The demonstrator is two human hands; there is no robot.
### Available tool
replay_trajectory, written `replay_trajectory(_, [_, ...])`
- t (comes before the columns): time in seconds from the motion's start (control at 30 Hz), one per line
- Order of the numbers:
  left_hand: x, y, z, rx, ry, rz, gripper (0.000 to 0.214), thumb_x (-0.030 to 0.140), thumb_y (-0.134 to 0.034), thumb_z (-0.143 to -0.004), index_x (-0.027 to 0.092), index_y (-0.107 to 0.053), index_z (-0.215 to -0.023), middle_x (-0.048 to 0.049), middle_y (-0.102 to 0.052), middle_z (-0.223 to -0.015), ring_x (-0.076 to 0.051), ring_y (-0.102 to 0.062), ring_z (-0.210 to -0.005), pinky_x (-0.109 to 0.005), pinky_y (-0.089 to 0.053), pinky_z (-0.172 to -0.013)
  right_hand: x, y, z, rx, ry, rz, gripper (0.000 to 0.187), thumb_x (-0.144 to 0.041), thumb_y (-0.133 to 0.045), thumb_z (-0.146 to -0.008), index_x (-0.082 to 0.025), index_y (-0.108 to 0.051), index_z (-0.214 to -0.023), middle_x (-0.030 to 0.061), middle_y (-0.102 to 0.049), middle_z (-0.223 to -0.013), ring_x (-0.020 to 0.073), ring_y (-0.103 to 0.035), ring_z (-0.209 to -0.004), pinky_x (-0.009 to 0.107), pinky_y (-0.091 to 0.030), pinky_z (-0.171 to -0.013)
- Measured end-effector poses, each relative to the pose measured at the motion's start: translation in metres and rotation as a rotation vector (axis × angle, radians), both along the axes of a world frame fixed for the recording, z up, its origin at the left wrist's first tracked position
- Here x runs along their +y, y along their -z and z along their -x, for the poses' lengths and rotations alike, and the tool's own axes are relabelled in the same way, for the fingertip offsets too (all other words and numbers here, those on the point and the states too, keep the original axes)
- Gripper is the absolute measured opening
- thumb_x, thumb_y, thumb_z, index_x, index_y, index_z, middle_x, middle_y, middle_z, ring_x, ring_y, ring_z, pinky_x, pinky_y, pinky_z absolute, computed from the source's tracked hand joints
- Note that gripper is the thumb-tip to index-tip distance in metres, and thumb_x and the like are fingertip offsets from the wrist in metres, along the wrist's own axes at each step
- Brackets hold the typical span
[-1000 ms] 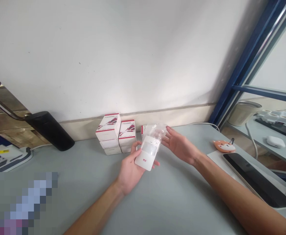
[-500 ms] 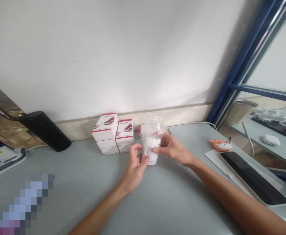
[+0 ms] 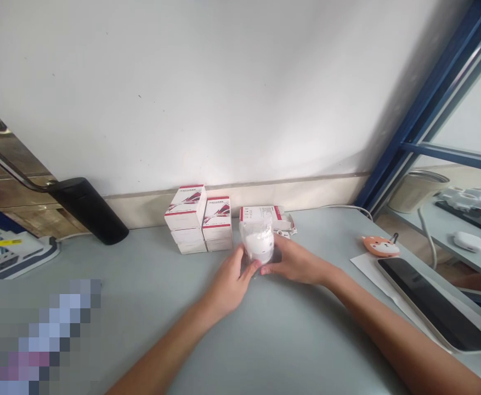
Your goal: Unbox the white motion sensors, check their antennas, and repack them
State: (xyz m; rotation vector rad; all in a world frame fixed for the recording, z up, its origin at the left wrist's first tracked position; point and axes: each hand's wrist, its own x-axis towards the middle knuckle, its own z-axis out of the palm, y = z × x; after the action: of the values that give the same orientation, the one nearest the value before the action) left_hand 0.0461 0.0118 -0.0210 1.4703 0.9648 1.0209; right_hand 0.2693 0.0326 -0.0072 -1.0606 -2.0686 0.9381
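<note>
A small white plastic device [image 3: 260,248], wrapped in a clear plastic bag, is held just above the grey table in front of me. My left hand [image 3: 230,278] grips its left side, thumb at the lower front. My right hand [image 3: 300,261] grips the other side, with its thumb near the left one; its other fingers are partly hidden behind the device. Right behind lies a white and red carton [image 3: 271,215] on its side, its right end open. To the left stand stacked white and red cartons [image 3: 185,214], two high, in two columns.
A black phone [image 3: 433,302] lies on white paper [image 3: 363,264] at the right, near an orange animal-face case [image 3: 382,246]. A blue metal frame [image 3: 388,148] borders that side. On the left are a black padded cylinder [image 3: 90,209] and a white-and-grey device [image 3: 26,252].
The device has been turned in my hands, and the bag, which stood up above it, is now gathered around it. My view has shifted slightly, and the carton behind shows more.
</note>
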Motion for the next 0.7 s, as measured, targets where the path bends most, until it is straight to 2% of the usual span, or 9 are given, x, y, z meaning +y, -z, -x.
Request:
replay_trajectory(0.17, [0.006,0.003,0.006,0.231,-0.031,-0.199,0.020,0.040,-0.076,-0.091,0.025,-0.077,-0.104,-0.0121,-0.071,-0.118,-0.035,-0.055,-0.119,-0.043,-0.038,-0.110,0.002,0.002,0.001,-0.033,-0.004,-0.013,0.034,-0.039,-0.079,-0.089,-0.028,-0.069,-0.119,0.0051,-0.073,-0.127,0.0307,-0.067,-0.115,0.046,-0.052,-0.100])
replay_trajectory(0.27, [0.009,0.005,0.006,0.289,-0.045,-0.245,0.034,0.041,-0.077,-0.089,0.025,-0.072,-0.118,-0.0117,-0.070,-0.126,-0.035,-0.057,-0.123,-0.047,-0.039,-0.112,0.003,0.009,0.007,-0.122,0.050,-0.091,0.031,-0.033,-0.078,-0.089,-0.026,-0.071,-0.119,0.0083,-0.071,-0.129,0.0323,-0.064,-0.117,0.048,-0.050,-0.101])
replay_trajectory(0.37, [0.010,0.004,0.005,0.229,-0.006,-0.154,0.054,0.046,-0.078,-0.088,0.025,-0.062,-0.135,-0.0107,-0.069,-0.133,-0.032,-0.062,-0.122,-0.045,-0.047,-0.106,0.001,0.011,0.013,-0.170,0.024,-0.141,0.025,-0.029,-0.074,-0.092,-0.025,-0.072,-0.116,0.0094,-0.069,-0.131,0.0324,-0.061,-0.121,0.049,-0.047,-0.104])
replay_trajectory(0.47, [0.009,0.002,0.003,0.237,0.006,-0.042,0.050,0.053,-0.077,-0.087,0.022,-0.067,-0.125,-0.0108,-0.075,-0.121,-0.031,-0.068,-0.111,-0.043,-0.052,-0.097,-0.004,0.006,0.015,-0.163,-0.025,-0.119,0.020,-0.025,-0.071,-0.093,-0.025,-0.072,-0.112,0.0079,-0.071,-0.124,0.0302,-0.062,-0.115,0.047,-0.049,-0.100])
replay_trajectory(0.53, [0.009,0.000,0.002,0.219,-0.037,-0.013,0.048,0.054,-0.079,-0.085,0.020,-0.070,-0.118,-0.0113,-0.077,-0.118,-0.032,-0.070,-0.111,-0.043,-0.053,-0.096,-0.006,0.002,0.013,-0.118,-0.051,-0.055,0.028,-0.021,-0.071,-0.090,-0.025,-0.069,-0.118,0.0070,-0.072,-0.120,0.0284,-0.064,-0.109,0.044,-0.051,-0.096])
replay_trajectory(0.63, [0.008,-0.007,-0.001,0.039,-0.141,0.025,0.051,0.052,-0.084,-0.081,0.018,-0.070,-0.115,-0.0130,-0.078,-0.120,-0.033,-0.071,-0.116,-0.042,-0.055,-0.096,-0.004,-0.003,0.004,-0.026,-0.054,0.066,0.045,-0.024,-0.074,-0.088,-0.026,-0.064,-0.132,0.0052,-0.073,-0.115,0.0247,-0.065,-0.098,0.038,-0.052,-0.086])
replay_trajectory(0.7, [0.007,-0.014,-0.003,-0.125,-0.217,0.052,0.051,0.051,-0.086,-0.080,0.017,-0.070,-0.115,-0.0136,-0.078,-0.122,-0.034,-0.071,-0.120,-0.041,-0.055,-0.097,-0.001,-0.008,-0.002,0.027,-0.035,0.097,0.036,-0.030,-0.073,-0.091,-0.025,-0.069,-0.126,0.0036,-0.072,-0.107,0.0220,-0.062,-0.090,0.036,-0.051,-0.081])
